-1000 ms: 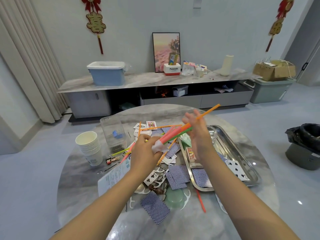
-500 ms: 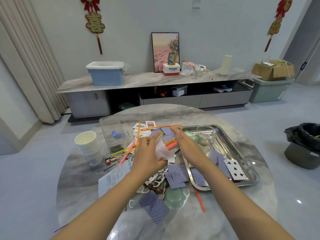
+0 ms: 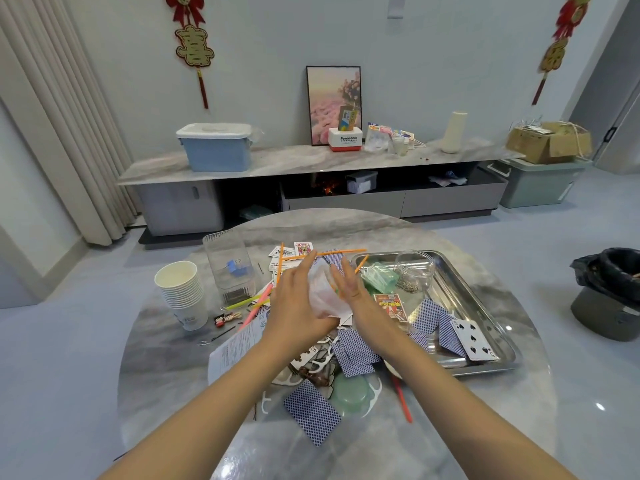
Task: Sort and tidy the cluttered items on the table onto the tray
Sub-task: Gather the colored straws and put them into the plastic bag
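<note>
At the centre of the frame our left hand and right hand face each other with fingers straight, pressed from both sides against a thin, crinkled translucent plastic bag that seems to have orange and pink straws inside, though the film blurs them; we cannot tell whether either thumb pinches the film; the bag sits above the clutter just left of the shiny rectangular steel tray, which fills the centre-right of the frame; to do this step well, we judge, we should gather the loose mouth of the bag so nothing slides out, keep the bundle level, then carry it right over the raised rim and lay it on a bare patch of metal; the film looks slippery and limp, so a grip round the stiff straws would hold better than flat palms; on the round grey marble-patterned table lie glossy blue-backed playing cards, thin rigid orange plastic straws, a stack of white paper cups at centre-left, and a clear hard plastic box behind them.
</note>
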`<state>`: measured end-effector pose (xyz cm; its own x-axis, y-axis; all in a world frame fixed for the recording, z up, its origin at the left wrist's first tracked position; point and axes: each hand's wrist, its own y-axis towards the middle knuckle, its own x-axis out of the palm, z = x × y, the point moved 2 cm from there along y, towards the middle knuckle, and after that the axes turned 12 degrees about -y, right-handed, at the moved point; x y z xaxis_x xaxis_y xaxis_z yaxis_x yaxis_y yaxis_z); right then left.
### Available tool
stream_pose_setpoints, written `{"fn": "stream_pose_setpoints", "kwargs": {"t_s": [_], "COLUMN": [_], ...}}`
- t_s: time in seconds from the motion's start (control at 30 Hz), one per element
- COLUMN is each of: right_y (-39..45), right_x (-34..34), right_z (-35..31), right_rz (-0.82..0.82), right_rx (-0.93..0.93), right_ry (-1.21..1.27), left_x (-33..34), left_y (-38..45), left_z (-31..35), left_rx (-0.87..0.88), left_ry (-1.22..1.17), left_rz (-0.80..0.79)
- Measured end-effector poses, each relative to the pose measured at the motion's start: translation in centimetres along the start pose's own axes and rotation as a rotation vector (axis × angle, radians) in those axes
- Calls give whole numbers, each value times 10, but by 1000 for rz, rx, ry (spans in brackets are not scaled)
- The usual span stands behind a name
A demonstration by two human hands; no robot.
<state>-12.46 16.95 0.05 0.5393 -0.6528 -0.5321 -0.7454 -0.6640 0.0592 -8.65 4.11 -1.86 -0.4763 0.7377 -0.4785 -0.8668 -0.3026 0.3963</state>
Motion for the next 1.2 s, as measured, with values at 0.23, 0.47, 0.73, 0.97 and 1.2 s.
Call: {"fn": "stream_pose_setpoints", "kwargs": {"t_s": [0.23,0.47,0.73,0.97,1.2], "right_y": [7,50,117,152,175], "right_x": [-5,-12,8,31,59], "right_z": [4,66,123,132,116], "right_rz": [20,165,58,-11,56], "right_rx": [23,138,35,-144,-260], "right_ry": [-38,-374,-1059,-1369,-1143], "left_x": [-15,-28,-33,-44,-59], "left_y": [6,14,29,22,14], "left_z": [-6,-32,-69,-97,-109], "left_rx": [-20,-150,-215,-247,-298], "left_ry": [50,235,351,414,407], "left_rz": [32,-62,-134,-135,-106]}}
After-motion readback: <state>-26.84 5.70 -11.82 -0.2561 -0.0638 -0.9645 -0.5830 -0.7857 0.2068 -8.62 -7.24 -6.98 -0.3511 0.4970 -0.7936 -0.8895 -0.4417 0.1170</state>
